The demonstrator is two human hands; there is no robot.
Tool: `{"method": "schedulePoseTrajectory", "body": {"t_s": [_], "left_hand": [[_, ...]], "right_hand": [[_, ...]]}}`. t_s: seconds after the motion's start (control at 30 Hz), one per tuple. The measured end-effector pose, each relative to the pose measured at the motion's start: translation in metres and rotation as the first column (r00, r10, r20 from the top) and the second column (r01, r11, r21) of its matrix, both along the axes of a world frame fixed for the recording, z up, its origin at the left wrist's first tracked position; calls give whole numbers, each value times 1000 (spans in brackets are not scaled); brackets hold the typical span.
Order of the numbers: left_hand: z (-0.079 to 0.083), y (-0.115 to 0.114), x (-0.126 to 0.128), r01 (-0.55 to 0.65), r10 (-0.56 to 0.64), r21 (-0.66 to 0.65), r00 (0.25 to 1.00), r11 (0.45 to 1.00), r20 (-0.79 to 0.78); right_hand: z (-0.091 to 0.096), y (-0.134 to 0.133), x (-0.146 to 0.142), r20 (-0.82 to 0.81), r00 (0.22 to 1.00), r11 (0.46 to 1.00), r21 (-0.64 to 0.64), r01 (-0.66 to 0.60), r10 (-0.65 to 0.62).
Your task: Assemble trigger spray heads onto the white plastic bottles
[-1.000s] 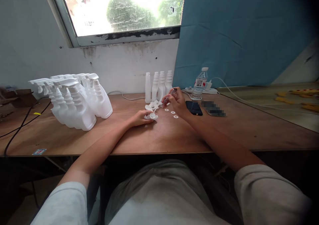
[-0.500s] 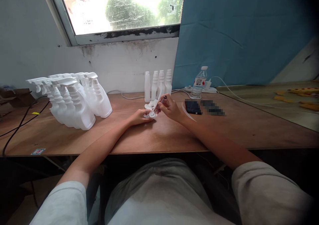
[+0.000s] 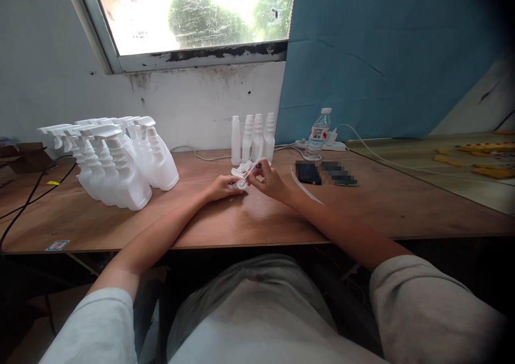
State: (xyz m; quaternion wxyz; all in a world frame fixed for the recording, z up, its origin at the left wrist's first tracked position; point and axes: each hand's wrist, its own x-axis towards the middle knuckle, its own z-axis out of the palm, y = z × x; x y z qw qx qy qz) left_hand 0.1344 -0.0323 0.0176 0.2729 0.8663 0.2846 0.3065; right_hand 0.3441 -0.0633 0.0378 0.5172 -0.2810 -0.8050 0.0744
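My left hand (image 3: 222, 188) is closed on a small white plastic part (image 3: 242, 184) with a round end, probably a sprayer head, low over the table. Pinched in my right hand (image 3: 270, 181) is a slim tool (image 3: 258, 165) with a dark end. It slants down and its lower end meets the white part; the exact kind of tool is too small to tell. Just behind my fingers lie several loose white plastic pieces (image 3: 246, 167). Beyond them stand several white bottles (image 3: 257, 138) without sprayers.
White spray bottles (image 3: 132, 184) with trigger heads stand in a cluster on the left. On the right are a clear water bottle (image 3: 317, 136), a power strip (image 3: 336, 146), a white cable and two dark blurred flat objects (image 3: 308, 173). The wooden table (image 3: 257, 224) ends near my body.
The tool in my right hand has tilted and my right fingers have shifted closer to the white part. My left hand keeps its hold. The view has shifted slightly.
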Motion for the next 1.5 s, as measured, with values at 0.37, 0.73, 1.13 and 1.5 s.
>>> {"method": "schedulePoseTrajectory", "body": {"t_s": [0.37,0.73,1.13,1.5], "left_hand": [[4,-2,1,22,-24,-92,1000,995,-17],[2,-1,1,27,-27,-108,1000,994,1],[2,-3,1,21,-23,-107,1000,994,-14],[2,0,-2,11,-13,-74,1000,997,-19]], "right_hand": [[11,-8,-2,-239,967,989,-100,-112,86],[7,-8,-3,-179,981,989,-105,-100,80],[12,-5,-1,-328,939,974,-156,-164,106],[12,-11,-3,-247,965,987,-112,-118,88]]}}
